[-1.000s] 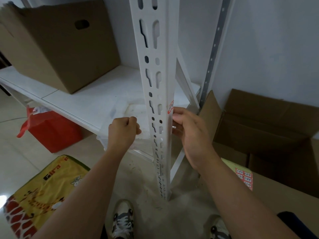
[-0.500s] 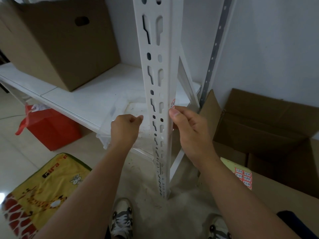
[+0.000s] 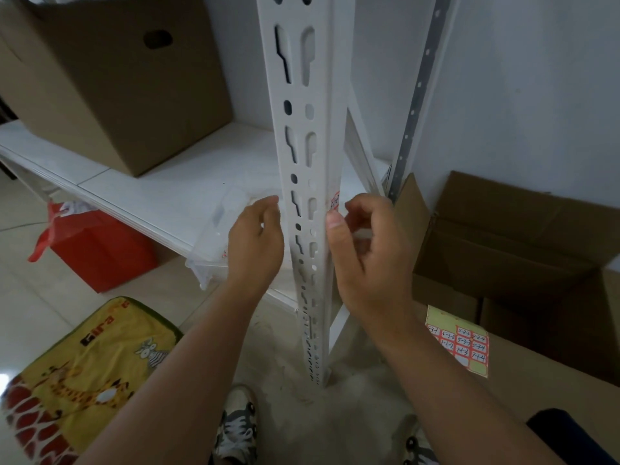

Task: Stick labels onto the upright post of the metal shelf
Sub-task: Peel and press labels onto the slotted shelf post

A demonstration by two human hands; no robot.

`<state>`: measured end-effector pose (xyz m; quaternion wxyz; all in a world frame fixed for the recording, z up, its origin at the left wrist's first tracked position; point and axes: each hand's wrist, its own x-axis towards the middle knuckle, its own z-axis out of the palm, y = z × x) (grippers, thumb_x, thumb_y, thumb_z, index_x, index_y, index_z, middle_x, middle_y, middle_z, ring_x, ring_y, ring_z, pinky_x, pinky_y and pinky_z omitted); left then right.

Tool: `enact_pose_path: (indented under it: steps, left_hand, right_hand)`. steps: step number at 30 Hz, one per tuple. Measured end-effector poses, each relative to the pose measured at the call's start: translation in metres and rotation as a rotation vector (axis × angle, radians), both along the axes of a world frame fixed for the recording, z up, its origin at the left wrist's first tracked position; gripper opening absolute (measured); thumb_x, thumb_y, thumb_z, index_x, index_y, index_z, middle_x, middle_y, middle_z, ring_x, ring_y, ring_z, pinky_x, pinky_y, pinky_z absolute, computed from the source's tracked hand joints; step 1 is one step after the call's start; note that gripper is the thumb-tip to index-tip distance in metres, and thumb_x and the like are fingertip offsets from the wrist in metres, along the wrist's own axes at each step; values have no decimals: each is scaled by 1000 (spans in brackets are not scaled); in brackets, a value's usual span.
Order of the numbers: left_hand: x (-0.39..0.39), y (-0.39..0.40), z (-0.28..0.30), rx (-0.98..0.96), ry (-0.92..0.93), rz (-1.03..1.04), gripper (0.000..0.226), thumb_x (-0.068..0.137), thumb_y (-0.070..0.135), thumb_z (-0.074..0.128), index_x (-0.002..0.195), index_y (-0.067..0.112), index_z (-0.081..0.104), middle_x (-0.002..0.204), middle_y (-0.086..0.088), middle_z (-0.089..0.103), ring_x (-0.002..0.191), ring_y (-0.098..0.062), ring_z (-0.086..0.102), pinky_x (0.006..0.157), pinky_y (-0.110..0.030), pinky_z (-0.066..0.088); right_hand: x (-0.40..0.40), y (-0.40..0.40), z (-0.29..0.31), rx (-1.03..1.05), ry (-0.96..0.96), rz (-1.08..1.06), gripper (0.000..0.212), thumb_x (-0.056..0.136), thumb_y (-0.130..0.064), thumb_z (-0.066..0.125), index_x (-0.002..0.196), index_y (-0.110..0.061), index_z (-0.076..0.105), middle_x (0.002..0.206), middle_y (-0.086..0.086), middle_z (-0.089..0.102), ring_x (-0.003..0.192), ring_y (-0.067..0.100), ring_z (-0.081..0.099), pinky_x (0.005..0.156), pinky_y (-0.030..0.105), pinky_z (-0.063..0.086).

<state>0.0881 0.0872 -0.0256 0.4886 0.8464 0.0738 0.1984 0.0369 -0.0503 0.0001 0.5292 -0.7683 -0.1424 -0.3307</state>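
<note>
The white slotted upright post point(image 3: 303, 156) of the metal shelf runs down the middle of the view. A small red-and-white label point(image 3: 334, 200) sits on the post's right face at hand height. My right hand point(image 3: 365, 256) is beside the post, thumb resting on its right edge just under the label, fingers loosely curled and holding nothing. My left hand point(image 3: 256, 243) hovers at the post's left side with fingers apart and nothing in it. A sheet of red labels on yellow-green backing point(image 3: 459, 342) lies on a cardboard box to the right.
A closed cardboard box point(image 3: 110, 82) stands on the white shelf board point(image 3: 161, 196). A clear plastic container point(image 3: 214, 243) sits at the shelf's edge. An open cardboard box point(image 3: 523, 236) is at the right, a red bag point(image 3: 97, 243) under the shelf, a yellow mat point(image 3: 80, 374) on the floor.
My right hand has come off the label, thumb sliding just below it and fingers opening. My left hand has loosened from a fist and moved closer to the post.
</note>
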Motion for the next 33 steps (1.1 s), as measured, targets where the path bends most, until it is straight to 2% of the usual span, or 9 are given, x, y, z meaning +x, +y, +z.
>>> enact_pose_path:
  steps: [2, 6, 8, 11, 13, 18, 23, 28, 33]
  left_hand:
    - [-14, -14, 15, -117, -111, -66, 37, 102, 27, 30, 80, 30, 60, 80, 8, 65, 79, -8, 61, 75, -27, 49]
    - [-28, -27, 25, -249, -208, -107, 52, 104, 35, 23, 85, 5, 61, 81, -12, 66, 78, -23, 64, 72, -38, 54]
    - [-29, -31, 24, -305, -168, -119, 60, 105, 39, 21, 80, 0, 59, 77, -14, 67, 76, -24, 65, 70, -34, 54]
    - [-33, -38, 25, -413, -91, -174, 55, 103, 43, 17, 70, 24, 57, 60, 14, 65, 60, 6, 61, 59, -8, 47]
    - [-37, -43, 28, -456, -67, -188, 53, 103, 43, 16, 66, 32, 51, 51, 23, 59, 52, 13, 55, 52, -1, 40]
    - [-44, -48, 33, -511, -52, -213, 54, 103, 41, 12, 72, 35, 57, 55, 27, 63, 60, 17, 60, 53, 0, 42]
    - [-42, -47, 31, -507, -66, -178, 54, 103, 45, 14, 64, 31, 49, 52, 14, 55, 47, 11, 53, 50, -4, 42]
    - [-45, -50, 34, -523, -40, -164, 58, 103, 44, 13, 71, 30, 59, 51, 18, 63, 54, 12, 59, 51, -2, 42]
    - [-46, -50, 35, -525, -44, -180, 55, 104, 43, 13, 69, 31, 53, 48, 23, 59, 50, 14, 55, 49, -1, 40]
  right_hand:
    - [0, 0, 0, -78, -75, -24, 13, 96, -20, 53, 91, -9, 57, 76, -17, 47, 69, -7, 50, 63, 4, 36]
    - [1, 0, 2, -120, -38, 61, 14, 99, -25, 41, 92, -18, 50, 63, -20, 42, 55, 1, 49, 47, 12, 35]
    - [1, -2, 3, -143, -42, 66, 15, 99, -28, 38, 91, -20, 48, 61, -18, 42, 54, 6, 49, 45, 17, 36]
    - [2, -2, 5, -154, -35, 86, 17, 99, -27, 38, 88, -18, 48, 59, -14, 42, 53, 11, 48, 44, 20, 36]
    - [2, -1, 5, -155, -32, 95, 18, 99, -26, 38, 86, -17, 48, 59, -12, 43, 53, 12, 48, 43, 19, 36]
    - [1, 4, 5, -96, -19, 84, 16, 98, -25, 38, 86, -19, 46, 61, -18, 42, 58, 5, 51, 45, 12, 39]
    - [-2, 3, 8, -11, 116, 169, 16, 99, -23, 40, 85, -21, 48, 61, -2, 54, 56, 20, 56, 50, 42, 49]
    - [-3, -2, 9, 144, 239, 290, 22, 97, -19, 41, 77, -19, 51, 56, 2, 55, 51, 24, 56, 50, 48, 49]
    - [-1, -3, 8, 61, 183, 293, 18, 97, -30, 43, 82, -23, 50, 60, 2, 56, 53, 26, 55, 48, 48, 48]
